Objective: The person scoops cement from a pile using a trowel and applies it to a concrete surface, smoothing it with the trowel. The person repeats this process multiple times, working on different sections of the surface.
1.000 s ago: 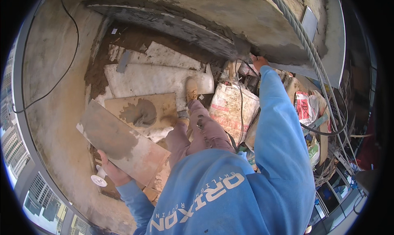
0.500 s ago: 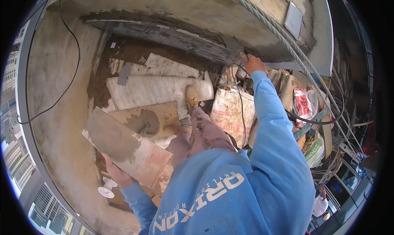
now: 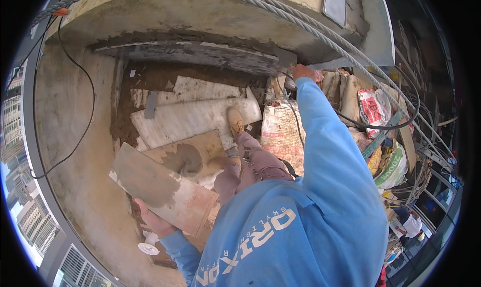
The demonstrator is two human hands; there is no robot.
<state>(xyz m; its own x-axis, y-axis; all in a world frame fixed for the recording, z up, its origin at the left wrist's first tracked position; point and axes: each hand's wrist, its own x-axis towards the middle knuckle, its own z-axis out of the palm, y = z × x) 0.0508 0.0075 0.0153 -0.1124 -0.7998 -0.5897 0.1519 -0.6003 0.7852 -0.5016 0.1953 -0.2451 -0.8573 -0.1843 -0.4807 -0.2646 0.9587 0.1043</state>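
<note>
Low on the left, my left hand (image 3: 148, 216) grips the edge of a long board (image 3: 158, 181) smeared with wet grey mortar. Farther up and to the right, my right hand (image 3: 304, 72) is closed at the foot of the concrete wall (image 3: 210, 24), on a flat grey trowel (image 3: 284, 57) that lies against the grey mortared face; its handle is hidden by my fingers. A black cable runs past that hand over dirty sacks (image 3: 280, 131). A white round plastic piece (image 3: 149, 246) sits below my left hand.
My boots (image 3: 235, 121) stand among dirty white sheets (image 3: 170, 116). Steel cables (image 3: 345, 51) cross the wall top, where a grey rectangular object (image 3: 334, 5) lies. Rubbish sacks (image 3: 391, 164) pile at the right. Another person (image 3: 412, 224) is at lower right; buildings show beyond the left edge.
The camera view has shifted, so more of the wall top and cables shows. My right hand has moved slightly left along the wall with the trowel. My left hand still holds the board.
</note>
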